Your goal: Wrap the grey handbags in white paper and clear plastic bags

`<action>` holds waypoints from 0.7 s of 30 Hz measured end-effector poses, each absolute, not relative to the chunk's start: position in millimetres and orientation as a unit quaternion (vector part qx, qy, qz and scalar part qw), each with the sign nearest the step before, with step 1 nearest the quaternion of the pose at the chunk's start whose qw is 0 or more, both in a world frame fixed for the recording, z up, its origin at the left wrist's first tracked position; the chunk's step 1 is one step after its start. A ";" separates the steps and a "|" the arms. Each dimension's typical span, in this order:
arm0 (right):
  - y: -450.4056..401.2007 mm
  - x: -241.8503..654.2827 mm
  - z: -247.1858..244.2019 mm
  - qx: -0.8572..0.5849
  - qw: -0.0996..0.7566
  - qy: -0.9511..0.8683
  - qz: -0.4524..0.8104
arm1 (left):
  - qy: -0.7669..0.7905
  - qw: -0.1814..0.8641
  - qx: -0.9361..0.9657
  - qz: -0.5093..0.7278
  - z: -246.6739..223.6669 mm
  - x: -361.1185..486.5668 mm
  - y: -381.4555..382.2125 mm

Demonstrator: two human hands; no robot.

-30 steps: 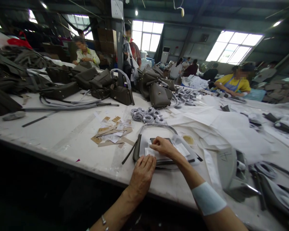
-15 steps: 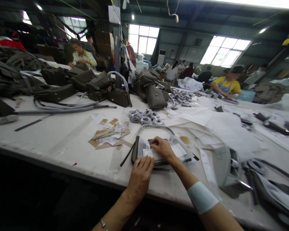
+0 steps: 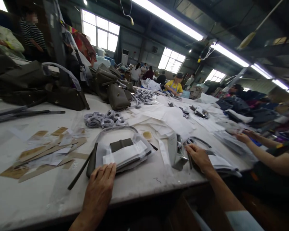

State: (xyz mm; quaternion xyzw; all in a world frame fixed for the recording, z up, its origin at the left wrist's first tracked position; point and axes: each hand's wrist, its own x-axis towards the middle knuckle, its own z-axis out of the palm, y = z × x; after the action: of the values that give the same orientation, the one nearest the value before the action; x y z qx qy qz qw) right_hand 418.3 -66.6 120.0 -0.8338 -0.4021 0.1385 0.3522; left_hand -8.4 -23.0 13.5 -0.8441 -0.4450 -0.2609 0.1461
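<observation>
Well, my two hands are spread wide across the lower half of the frame, with the main pieces between them. My left hand (image 3: 100, 186), left of centre, lies flat with its fingers together and uncurled along the near edge of a dark bag (image 3: 92, 162), not wrapped round it. The bag sits at the centre left of the frame, directly beyond those fingertips, its long axis running across the picture and rising slightly to the right. White paper (image 3: 125, 155) and a small dark piece (image 3: 121, 145) lie on top, and the handle (image 3: 118, 127) arches toward the top of the frame.

My right hand (image 3: 199, 157), right of centre, is well apart from the bag, so the left is the nearer one to it. Its bent fingertips are right beside the grey tape dispenser (image 3: 177, 154), which lies just to their left. I cannot tell whether they are pinching anything. A white strip (image 3: 164, 154) lies between dispenser and bag.

Under my right wrist, toward the right of the frame, lies another paper-covered piece (image 3: 221, 162); beyond it, at the right edge, are a co-worker's hands (image 3: 242, 137).
</observation>
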 end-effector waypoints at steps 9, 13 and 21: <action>-60.1 445.3 73.7 -0.823 0.385 -0.288 0.302 | -0.429 0.191 -0.858 -0.210 18.6 -11.7 -23.4; -55.0 441.1 70.4 -0.792 0.457 -0.251 0.316 | -0.433 0.186 -0.858 -0.202 18.9 -12.4 -24.5; -63.9 438.6 77.1 -0.758 0.540 -0.181 0.319 | -0.432 0.176 -0.855 -0.226 17.9 -12.7 -24.4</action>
State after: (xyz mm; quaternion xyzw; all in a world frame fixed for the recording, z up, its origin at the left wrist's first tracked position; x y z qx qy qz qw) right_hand 438.6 -63.9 77.1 -0.7577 -0.1811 0.3191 0.5396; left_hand -12.7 -24.4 17.9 -0.8552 -0.4321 -0.2257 0.1760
